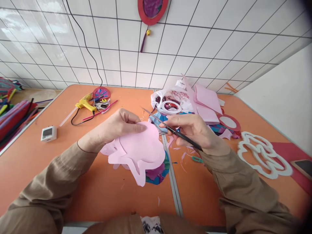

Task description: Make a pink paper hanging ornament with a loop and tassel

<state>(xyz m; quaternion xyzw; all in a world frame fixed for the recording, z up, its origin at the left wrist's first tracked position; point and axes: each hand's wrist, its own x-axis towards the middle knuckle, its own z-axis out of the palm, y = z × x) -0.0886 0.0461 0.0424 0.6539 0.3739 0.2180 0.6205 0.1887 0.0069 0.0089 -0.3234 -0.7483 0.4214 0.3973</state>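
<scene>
My left hand (125, 125) pinches a stack of pink foam or paper cutouts (143, 143) with wavy, cloud-like edges, thumb on top. My right hand (192, 130) is closed around black-handled scissors (181, 135), seen edge-on. Their thin pointed blades reach up and left, just beyond the cutouts and apart from them. Beneath the pink pieces, partly hidden, is a blue, green and purple patterned piece (161, 174). Thin pink scraps (184, 157) lie on the table below my right hand.
On the orange table (97, 198), a yellow glue gun (85, 103) and a small white device (48, 133) are at left. A plastic bag (170, 97) and folded pink sheets (207, 100) sit at the back. White cloud-shaped frames (265, 162) and a phone (302, 167) lie right.
</scene>
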